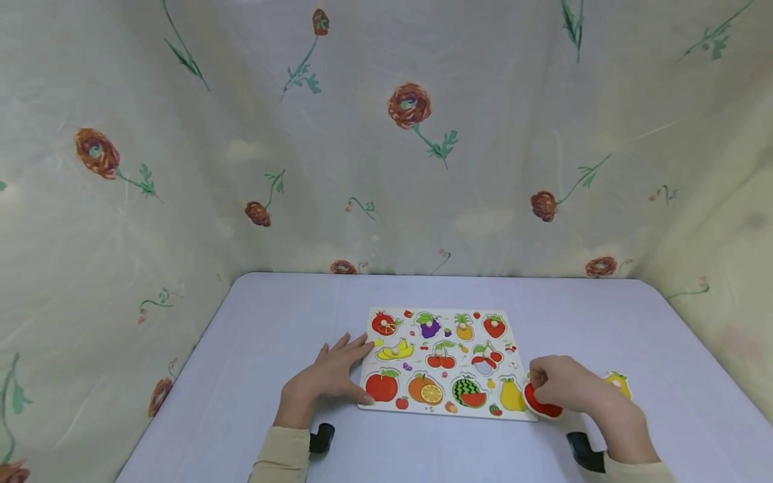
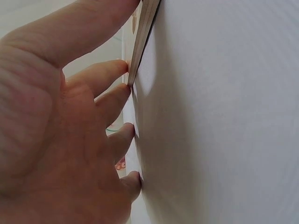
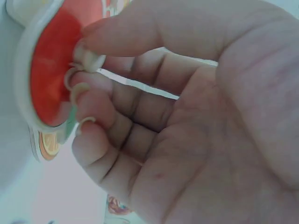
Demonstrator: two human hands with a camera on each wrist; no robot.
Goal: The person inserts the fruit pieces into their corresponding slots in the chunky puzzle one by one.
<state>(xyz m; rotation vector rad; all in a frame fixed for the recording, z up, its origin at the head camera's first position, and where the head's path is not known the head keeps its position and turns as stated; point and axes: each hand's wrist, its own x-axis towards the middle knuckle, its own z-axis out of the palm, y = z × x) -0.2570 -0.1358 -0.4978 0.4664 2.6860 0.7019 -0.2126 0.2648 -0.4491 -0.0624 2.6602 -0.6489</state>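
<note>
A white wooden fruit puzzle board (image 1: 449, 365) lies flat on the table, covered with fruit pictures such as bananas, cherries, watermelon and pear. At its left side my left hand (image 1: 332, 372) rests with fingers spread. In the left wrist view the thumb and nearest fingertips of that left hand (image 2: 70, 126) meet the board's edge (image 2: 142, 42). Just past the board's lower right corner, my right hand (image 1: 561, 384) pinches a red fruit puzzle piece (image 1: 543, 404) with a white rim. The right wrist view shows thumb and fingers around the small pale knob (image 3: 88, 57) on its red face.
A yellow fruit piece (image 1: 619, 383) lies on the table (image 1: 302, 305), partly hidden behind the right forearm. Black wrist mounts (image 1: 322, 438) stick out beside both sleeves. Flower-printed cloth (image 1: 338, 147) hangs behind the table and along its sides.
</note>
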